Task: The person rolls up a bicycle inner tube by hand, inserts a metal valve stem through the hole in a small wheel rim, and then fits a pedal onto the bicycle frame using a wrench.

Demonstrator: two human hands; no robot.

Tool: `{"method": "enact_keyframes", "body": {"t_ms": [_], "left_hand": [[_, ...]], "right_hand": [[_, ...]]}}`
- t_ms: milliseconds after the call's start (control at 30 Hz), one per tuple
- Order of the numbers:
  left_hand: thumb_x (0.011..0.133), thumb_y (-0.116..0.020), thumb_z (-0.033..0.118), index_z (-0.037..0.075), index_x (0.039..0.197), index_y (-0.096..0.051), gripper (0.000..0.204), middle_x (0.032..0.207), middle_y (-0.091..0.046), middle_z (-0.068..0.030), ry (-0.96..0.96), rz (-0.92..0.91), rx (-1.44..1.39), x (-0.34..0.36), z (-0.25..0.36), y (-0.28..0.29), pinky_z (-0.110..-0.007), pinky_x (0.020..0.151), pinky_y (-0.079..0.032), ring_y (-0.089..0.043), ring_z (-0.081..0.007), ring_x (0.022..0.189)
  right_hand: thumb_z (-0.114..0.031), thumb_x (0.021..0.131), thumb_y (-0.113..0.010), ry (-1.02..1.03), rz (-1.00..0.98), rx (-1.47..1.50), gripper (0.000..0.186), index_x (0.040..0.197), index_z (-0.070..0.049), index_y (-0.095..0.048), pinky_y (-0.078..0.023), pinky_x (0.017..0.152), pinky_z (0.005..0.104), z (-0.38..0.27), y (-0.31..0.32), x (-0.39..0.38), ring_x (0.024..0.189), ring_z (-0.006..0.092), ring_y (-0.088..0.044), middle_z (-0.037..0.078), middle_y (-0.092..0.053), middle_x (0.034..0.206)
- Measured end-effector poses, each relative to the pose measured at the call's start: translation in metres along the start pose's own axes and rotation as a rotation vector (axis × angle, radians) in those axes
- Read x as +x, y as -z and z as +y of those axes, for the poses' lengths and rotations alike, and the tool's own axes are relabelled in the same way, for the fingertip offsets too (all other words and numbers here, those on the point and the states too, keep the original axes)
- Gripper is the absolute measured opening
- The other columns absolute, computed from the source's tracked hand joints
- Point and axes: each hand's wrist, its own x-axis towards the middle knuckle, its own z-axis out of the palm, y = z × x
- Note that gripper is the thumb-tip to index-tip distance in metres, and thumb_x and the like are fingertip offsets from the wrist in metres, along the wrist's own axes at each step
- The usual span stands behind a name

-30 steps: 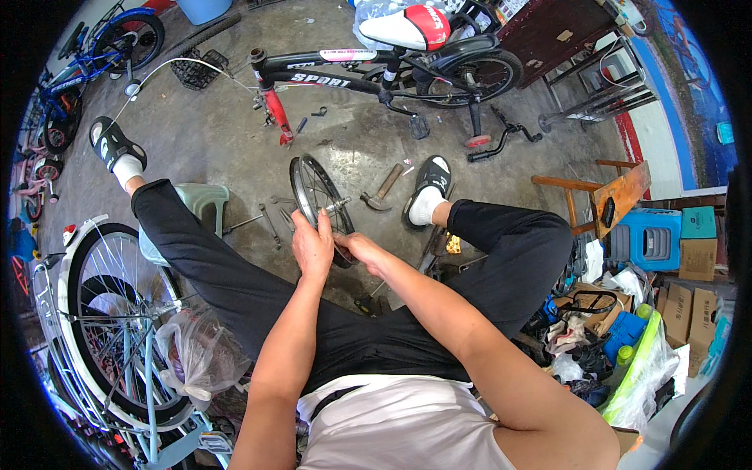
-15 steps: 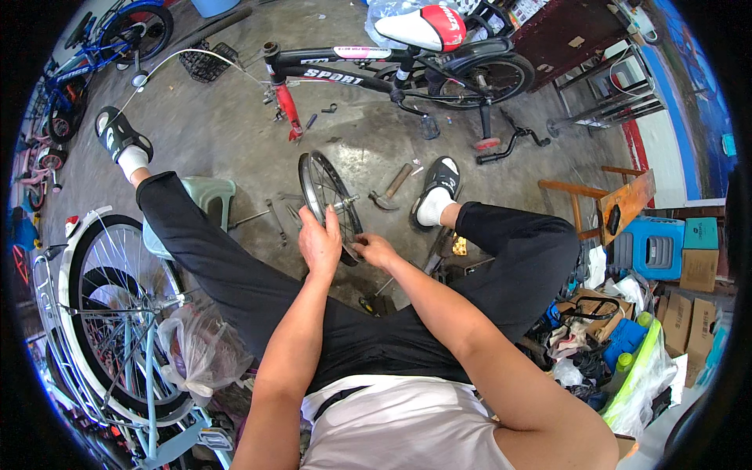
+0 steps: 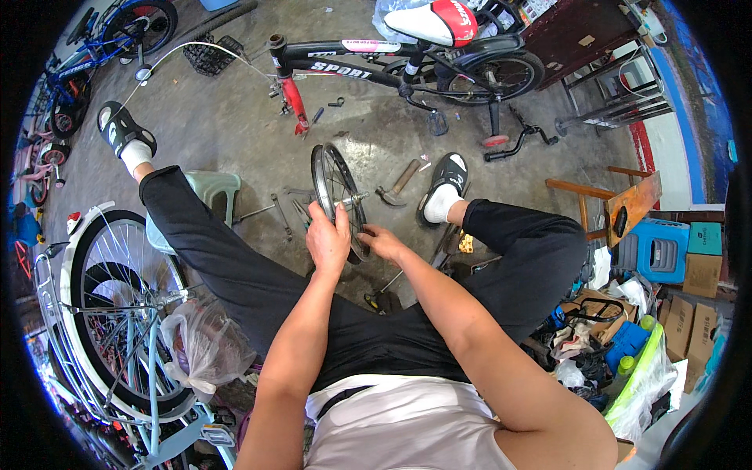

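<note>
My left hand (image 3: 327, 240) clasps the wheel (image 3: 349, 200); whether my half-curled right hand (image 3: 382, 244) grips it I can't tell; a slackened left hold could let it tip.

Grey concrete floor (image 3: 227, 133), blue-and-white wall (image 3: 670, 168)

There are one held wheel (image 3: 319, 178), one hammer (image 3: 403, 180), two sandals (image 3: 120, 125) (image 3: 448, 172) and one basket (image 3: 210, 56).

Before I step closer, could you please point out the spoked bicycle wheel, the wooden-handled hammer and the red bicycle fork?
Spoked bicycle wheel (image 3: 352, 199), head view, on the hub.
Wooden-handled hammer (image 3: 405, 178), head view, on the handle.
Red bicycle fork (image 3: 294, 102), head view, midway down the fork.
</note>
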Motion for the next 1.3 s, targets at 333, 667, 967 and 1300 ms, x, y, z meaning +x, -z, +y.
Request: {"method": "enact_keyframes", "body": {"t_ms": [333,667,967,1300], "left_hand": [[0.101,-0.06,0.033,-0.001,0.122,-0.048,0.042,0.083,-0.068,-0.0297,-0.022,0.05,0.02,0.002,0.01,-0.016,-0.058,0.066,-0.049,-0.066,-0.0519,0.079],[0.1,-0.061,0.037,0.0,0.117,-0.047,0.043,0.081,-0.068,-0.0314,-0.063,-0.004,0.045,0.016,0.043,-0.046,-0.06,0.068,-0.05,-0.066,-0.0528,0.078],[0.1,-0.061,0.037,0.0,0.115,-0.047,0.042,0.081,-0.068,-0.0319,-0.042,0.028,0.045,0.036,0.044,-0.042,-0.06,0.07,-0.05,-0.066,-0.0538,0.079],[0.1,-0.06,0.035,-0.002,0.118,-0.049,0.042,0.088,-0.069,-0.0329,0.01,0.029,0.016,0.034,0.051,-0.035,-0.06,0.075,-0.05,-0.066,-0.0534,0.086]], "right_hand": [[-0.041,0.103,-0.054,0.009,0.098,-0.057,0.059,0.148,-0.003,-0.051,-0.041,0.113,0.0414,-0.013,-0.007,-0.012,0.138,0.0364,-0.052,0.02,-0.056,0.148],[-0.04,0.101,-0.054,-0.087,0.08,0.043,0.051,0.137,-0.005,-0.064,-0.048,0.1,0.0404,-0.011,0.012,0.0,0.114,0.0323,-0.067,0.016,-0.073,0.122],[-0.041,0.106,-0.054,0.02,0.055,0.363,0.057,0.143,0.003,-0.055,-0.046,0.102,0.0363,-0.001,0.007,0.006,0.12,0.0256,-0.061,0.019,-0.066,0.132],[-0.04,0.101,-0.059,0.039,0.209,0.062,0.047,0.13,-0.005,-0.068,-0.049,0.097,0.0411,-0.013,0.009,0.005,0.114,0.0335,-0.067,0.02,-0.072,0.121]]}}
